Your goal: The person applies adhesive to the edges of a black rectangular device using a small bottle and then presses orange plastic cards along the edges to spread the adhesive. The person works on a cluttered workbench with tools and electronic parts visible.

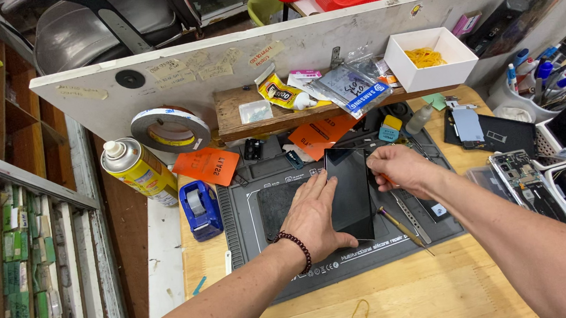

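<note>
From the head view, your left hand (315, 217) lies flat, fingers spread, along the left edge of the dark glass panel (350, 190), pinning it to the grey mat (263, 249) in the middle of the wooden surface (410, 291). Your right hand (400, 167) is closed at the panel's upper right edge, pinched on something thin with an orange tip; it is most likely a pick or small tool, but your fingers hide too much of it to be sure.

To do this well, spread the left palm's pressure along the panel rather than on one corner, so the glass neither flexes nor slides on the mat. Hold the right hand's tool shallow and nearly parallel to the edge, and move in short strokes.

A slim metal tool (405, 227) lies on the mat just beside the panel's lower right corner, so watch your wrist there. The blue tape dispenser (200, 209) and yellow spray can (139, 170) stand well apart to the left, and an opened phone (522, 175) rests to the right.
</note>
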Available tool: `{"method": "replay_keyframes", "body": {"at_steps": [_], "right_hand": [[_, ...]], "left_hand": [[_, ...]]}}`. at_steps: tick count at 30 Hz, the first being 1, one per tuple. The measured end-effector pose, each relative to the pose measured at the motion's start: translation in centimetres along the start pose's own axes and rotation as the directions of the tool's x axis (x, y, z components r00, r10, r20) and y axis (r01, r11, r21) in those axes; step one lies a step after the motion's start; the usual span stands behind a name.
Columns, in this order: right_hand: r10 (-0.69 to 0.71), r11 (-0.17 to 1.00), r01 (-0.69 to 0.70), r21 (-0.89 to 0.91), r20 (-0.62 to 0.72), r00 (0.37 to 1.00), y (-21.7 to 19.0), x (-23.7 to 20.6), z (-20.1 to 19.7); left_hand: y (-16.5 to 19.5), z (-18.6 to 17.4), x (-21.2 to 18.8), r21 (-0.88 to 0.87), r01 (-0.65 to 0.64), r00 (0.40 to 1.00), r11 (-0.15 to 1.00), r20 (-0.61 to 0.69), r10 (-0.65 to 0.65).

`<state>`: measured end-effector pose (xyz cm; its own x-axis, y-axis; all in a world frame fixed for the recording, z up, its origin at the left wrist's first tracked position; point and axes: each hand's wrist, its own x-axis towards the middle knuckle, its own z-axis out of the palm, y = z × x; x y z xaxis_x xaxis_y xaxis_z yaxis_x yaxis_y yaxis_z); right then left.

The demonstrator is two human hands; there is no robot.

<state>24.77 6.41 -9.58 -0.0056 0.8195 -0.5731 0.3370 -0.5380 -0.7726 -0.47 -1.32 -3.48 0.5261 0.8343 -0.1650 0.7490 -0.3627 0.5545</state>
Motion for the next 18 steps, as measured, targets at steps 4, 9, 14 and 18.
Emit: {"method": "replay_keyframes", "body": {"at_steps": [4,9,14,18], "right_hand": [[0.017,1.000,-0.017,0.010,-0.013,1.000,-0.8,-1.3,0.2],[0.103,0.918,-0.059,0.392,-0.091,0.991,-1.0,-2.5,0.9],[0.086,0.887,-0.034,0.461,-0.091,0.992,-0.4,-2.0,1.1],[0.111,0.900,-0.029,0.434,-0.164,0.980,0.1,-0.8,1.8]], "left_hand": [[0.2,-0.2,0.1,-0.004,0.005,1.000,1.000,0.012,-0.005],[0.1,-0.4,0.1,-0.014,0.027,0.999,1.000,0.032,-0.027],[0.0,-0.3,0.0,0.004,-0.004,1.000,1.000,0.012,0.004],[-0.2,-0.2,0.1,0.008,-0.011,1.000,1.000,-0.004,0.012]]}}
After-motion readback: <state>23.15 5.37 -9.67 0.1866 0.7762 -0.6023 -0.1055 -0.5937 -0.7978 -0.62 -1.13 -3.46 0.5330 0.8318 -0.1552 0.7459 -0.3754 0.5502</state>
